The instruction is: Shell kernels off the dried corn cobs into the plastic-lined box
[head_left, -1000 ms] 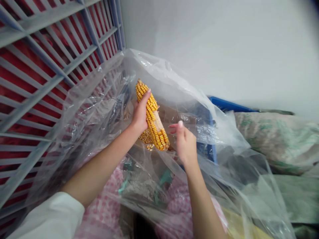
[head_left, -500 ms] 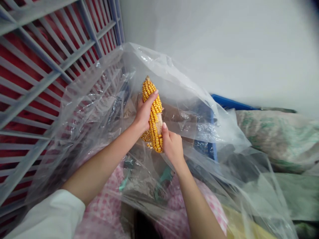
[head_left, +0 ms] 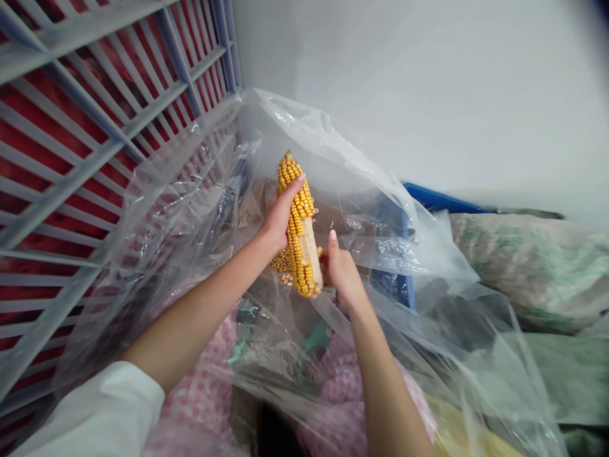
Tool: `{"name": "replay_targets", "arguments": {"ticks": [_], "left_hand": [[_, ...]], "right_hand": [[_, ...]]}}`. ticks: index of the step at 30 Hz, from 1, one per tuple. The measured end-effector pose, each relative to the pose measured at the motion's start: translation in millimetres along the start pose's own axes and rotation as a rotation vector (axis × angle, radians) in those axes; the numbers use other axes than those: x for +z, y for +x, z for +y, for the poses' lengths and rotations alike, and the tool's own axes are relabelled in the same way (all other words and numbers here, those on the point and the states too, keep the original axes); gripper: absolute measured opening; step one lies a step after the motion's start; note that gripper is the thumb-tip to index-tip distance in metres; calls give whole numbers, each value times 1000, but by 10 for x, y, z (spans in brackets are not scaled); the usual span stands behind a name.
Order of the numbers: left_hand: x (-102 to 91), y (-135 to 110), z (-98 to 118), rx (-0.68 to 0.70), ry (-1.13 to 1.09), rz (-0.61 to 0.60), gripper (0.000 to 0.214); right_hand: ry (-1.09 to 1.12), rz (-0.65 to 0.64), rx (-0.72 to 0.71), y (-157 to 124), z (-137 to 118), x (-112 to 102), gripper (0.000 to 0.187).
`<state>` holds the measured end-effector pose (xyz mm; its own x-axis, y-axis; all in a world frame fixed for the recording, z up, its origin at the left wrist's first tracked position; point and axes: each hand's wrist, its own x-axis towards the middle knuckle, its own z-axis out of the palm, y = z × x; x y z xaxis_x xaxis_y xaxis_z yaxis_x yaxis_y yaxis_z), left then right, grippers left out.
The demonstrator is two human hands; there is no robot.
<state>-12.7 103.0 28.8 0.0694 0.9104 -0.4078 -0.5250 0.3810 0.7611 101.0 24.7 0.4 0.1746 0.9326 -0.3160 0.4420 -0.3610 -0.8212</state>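
My left hand (head_left: 278, 219) is wrapped round a dried yellow corn cob (head_left: 299, 222) and holds it upright over a clear plastic sheet (head_left: 200, 209). A strip of bare pale cob shows down its right side. My right hand (head_left: 340, 270) presses against the cob's lower right side, thumb up along the bare strip. Loose yellow kernels (head_left: 283, 263) lie in a small heap just below and behind the cob, on the plastic.
A grey metal grid (head_left: 95, 127) with red behind it stands at the left. A white wall (head_left: 428, 82) fills the back. A blue crate edge (head_left: 438, 200) and greenish woven sacks (head_left: 528, 266) lie at the right. Pink patterned cloth (head_left: 200, 393) shows under the plastic.
One second ago my right hand was off the cob with fingers apart; it then closed against the lower part. The bare strip on the cob is wider now.
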Motion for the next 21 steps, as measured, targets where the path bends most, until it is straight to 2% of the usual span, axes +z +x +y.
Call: {"name": "replay_targets", "arguments": {"ticks": [2, 5, 7, 10, 13, 15, 21], "left_hand": [[-10, 32, -4, 71, -15, 49, 48], [-36, 89, -10, 90, -52, 95, 46], [-52, 117, -19, 117, -56, 135, 45], [-64, 131, -48, 188, -43, 212, 44], [-53, 110, -91, 247, -36, 229, 39], [-38, 88, -112, 279, -34, 202, 37], [-28, 85, -107, 324, -16, 132, 38]], "right_hand": [[-24, 58, 4, 32, 3, -131, 72], [-112, 266, -56, -3, -51, -223, 66], [-183, 233, -96, -78, -108, -173, 67], [-395, 76, -111, -197, -182, 2, 69], [-607, 74, -76, -242, -206, 143, 70], [-625, 75, -80, -230, -191, 175, 70], [-467, 96, -135, -187, -127, 170, 70]]}}
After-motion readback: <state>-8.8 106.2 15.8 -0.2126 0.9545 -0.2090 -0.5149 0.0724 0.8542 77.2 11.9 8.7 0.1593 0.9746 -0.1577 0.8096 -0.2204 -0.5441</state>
